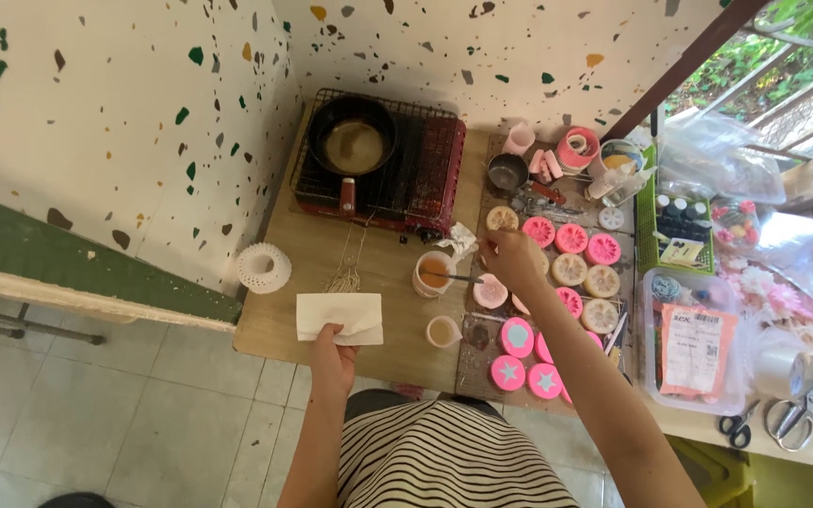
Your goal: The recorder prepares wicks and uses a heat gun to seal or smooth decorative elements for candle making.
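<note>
Over the wooden table (388,273), left hand (333,356) pinches a folded tissue (340,316); right hand (512,258) fingers close around a thin stick (455,277).

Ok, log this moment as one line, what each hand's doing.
left hand: holds folded tissue | right hand: holds stirrer in orange-filled cup | nearby: pink moulds, small cup

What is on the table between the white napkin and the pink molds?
In the head view, two cups sit between the napkin and the pink molds: a taller cup of orange liquid with a stick in it, and a small cup.
</note>
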